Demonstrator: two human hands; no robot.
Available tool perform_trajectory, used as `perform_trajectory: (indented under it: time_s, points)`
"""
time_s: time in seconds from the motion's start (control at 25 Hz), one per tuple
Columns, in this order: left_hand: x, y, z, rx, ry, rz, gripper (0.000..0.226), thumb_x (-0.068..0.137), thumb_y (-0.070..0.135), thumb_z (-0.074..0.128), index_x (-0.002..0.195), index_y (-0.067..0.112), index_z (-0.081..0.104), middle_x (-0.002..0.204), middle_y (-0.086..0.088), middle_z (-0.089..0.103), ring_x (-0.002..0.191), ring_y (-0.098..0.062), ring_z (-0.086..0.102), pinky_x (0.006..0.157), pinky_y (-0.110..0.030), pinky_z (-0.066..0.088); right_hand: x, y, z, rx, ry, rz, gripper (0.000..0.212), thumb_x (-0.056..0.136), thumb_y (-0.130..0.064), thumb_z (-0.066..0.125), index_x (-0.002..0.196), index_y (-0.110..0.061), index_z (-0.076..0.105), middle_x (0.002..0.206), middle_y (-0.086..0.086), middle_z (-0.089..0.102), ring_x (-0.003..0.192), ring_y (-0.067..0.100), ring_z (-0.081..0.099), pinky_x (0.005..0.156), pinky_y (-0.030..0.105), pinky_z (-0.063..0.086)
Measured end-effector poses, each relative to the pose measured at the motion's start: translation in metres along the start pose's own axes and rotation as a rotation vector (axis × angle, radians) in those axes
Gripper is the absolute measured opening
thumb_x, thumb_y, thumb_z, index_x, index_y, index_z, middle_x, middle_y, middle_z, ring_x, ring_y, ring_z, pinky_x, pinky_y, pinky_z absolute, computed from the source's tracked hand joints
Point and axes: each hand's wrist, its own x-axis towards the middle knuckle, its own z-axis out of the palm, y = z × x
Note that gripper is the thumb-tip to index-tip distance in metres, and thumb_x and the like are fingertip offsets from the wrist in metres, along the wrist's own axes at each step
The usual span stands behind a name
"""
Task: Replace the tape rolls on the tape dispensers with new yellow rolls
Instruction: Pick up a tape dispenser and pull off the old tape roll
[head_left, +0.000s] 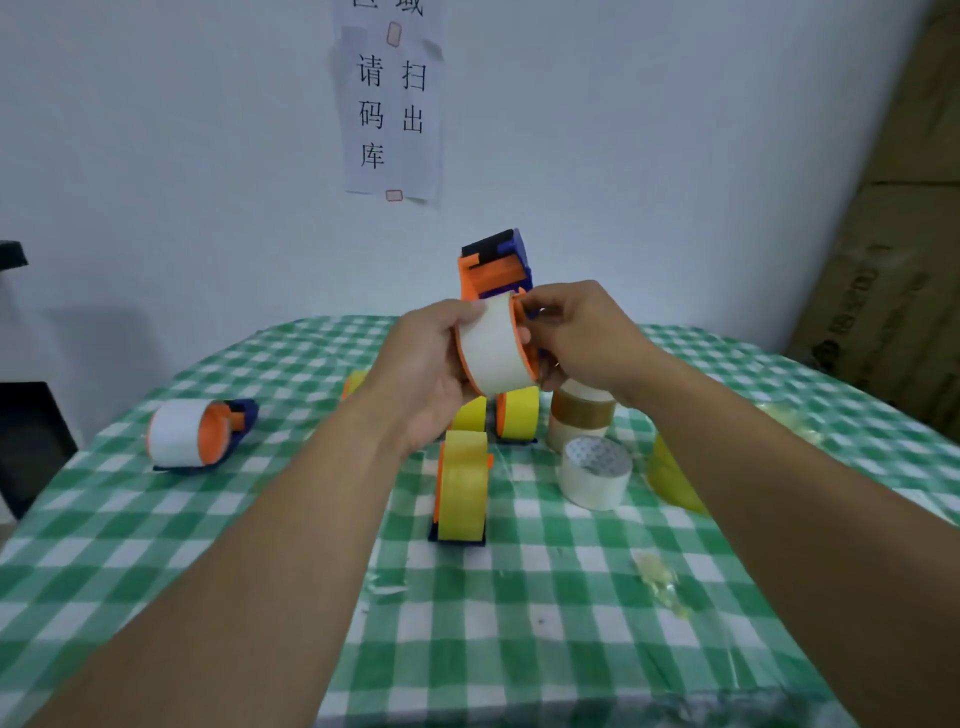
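Left hand (431, 364) grips the dispenser (493, 270) over the table's (519, 623) far edge so right hand (576, 332), pinching the white roll (493, 348), can likely free it.

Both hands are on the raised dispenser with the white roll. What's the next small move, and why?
Probably slide the white roll off the dispenser: the left hand grips the roll, the right hand pinches the dispenser's orange rim, and this roll is not yellow.

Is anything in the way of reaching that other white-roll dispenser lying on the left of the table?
Nothing visible blocks it: the lying dispenser sits apart on the tablecloth. But the left hand and right hand both hold the raised dispenser.
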Motion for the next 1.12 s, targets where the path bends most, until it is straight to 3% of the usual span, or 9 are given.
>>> perform_trajectory:
  time_s: [0.12, 0.32, 0.44, 0.56, 0.68, 0.92, 1.12]
  points:
    - [0.018, -0.016, 0.008, -0.064, -0.130, 0.048, 0.037, 0.098, 0.013, 0.041, 0.121, -0.007, 0.061, 0.097, -0.021, 0.071, 0.083, -0.030, 0.070, 0.084, -0.041, 0.059, 0.003, 0.020, -0.015, 0.052, 0.041, -0.010, 0.028, 0.098, 0.002, 0.047, 0.102, -0.010, 0.072, 0.064, 0.003, 0.063, 0.052, 0.022, 0.056, 0.046, 0.033, 0.050]
    - [0.052, -0.037, 0.001, -0.034, -0.245, 0.177, 0.036, 0.094, 0.014, 0.052, 0.119, -0.009, 0.062, 0.093, -0.023, 0.071, 0.076, -0.032, 0.069, 0.076, -0.039, 0.060, 0.009, 0.050, -0.011, 0.541, -0.092, 0.129, 0.023, 0.104, -0.030, 0.049, 0.112, -0.020, 0.068, 0.084, -0.003, 0.071, 0.083, 0.017, 0.067, 0.077, 0.043, 0.059]
    - [0.072, -0.040, -0.002, -0.044, -0.260, 0.216, 0.040, 0.093, 0.018, 0.053, 0.123, -0.007, 0.061, 0.093, -0.022, 0.070, 0.077, -0.032, 0.068, 0.075, -0.040, 0.059, 0.025, 0.063, -0.010, 0.734, -0.183, 0.174, 0.051, 0.095, -0.049, 0.054, 0.128, -0.012, 0.063, 0.094, 0.006, 0.071, 0.097, 0.026, 0.069, 0.090, 0.054, 0.057]
    - [0.085, -0.043, -0.004, -0.002, -0.299, 0.234, 0.037, 0.094, 0.019, 0.052, 0.122, -0.004, 0.062, 0.092, -0.020, 0.071, 0.077, -0.031, 0.069, 0.073, -0.038, 0.060, 0.036, 0.068, -0.011, 0.790, -0.202, 0.176, 0.059, 0.091, -0.051, 0.057, 0.130, -0.007, 0.061, 0.077, 0.001, 0.066, 0.079, 0.020, 0.069, 0.091, 0.061, 0.055]
    - [0.089, -0.045, -0.006, 0.033, -0.329, 0.253, 0.036, 0.094, 0.019, 0.051, 0.121, -0.002, 0.062, 0.091, -0.019, 0.072, 0.077, -0.029, 0.070, 0.072, -0.037, 0.060, 0.040, 0.070, -0.014, 0.818, -0.246, 0.124, 0.048, 0.095, -0.041, 0.055, 0.126, -0.005, 0.061, 0.073, -0.001, 0.063, 0.067, 0.014, 0.067, 0.090, 0.060, 0.053]
    - [0.090, -0.050, -0.012, 0.072, -0.344, 0.219, 0.039, 0.095, 0.019, 0.050, 0.128, -0.002, 0.056, 0.092, -0.018, 0.070, 0.081, -0.031, 0.069, 0.074, -0.040, 0.059, 0.045, 0.073, -0.020, 0.787, -0.214, 0.143, 0.041, 0.088, -0.027, 0.064, 0.123, -0.007, 0.066, 0.080, 0.011, 0.065, 0.075, 0.032, 0.064, 0.078, 0.063, 0.057]
    - [0.090, -0.038, -0.013, 0.124, -0.391, 0.259, 0.041, 0.096, 0.018, 0.048, 0.128, -0.007, 0.052, 0.093, -0.016, 0.069, 0.083, -0.030, 0.066, 0.075, -0.041, 0.055, 0.050, 0.064, -0.023, 0.781, -0.193, 0.099, 0.042, 0.083, -0.023, 0.066, 0.122, -0.007, 0.067, 0.068, 0.007, 0.064, 0.060, 0.024, 0.065, 0.072, 0.059, 0.057]
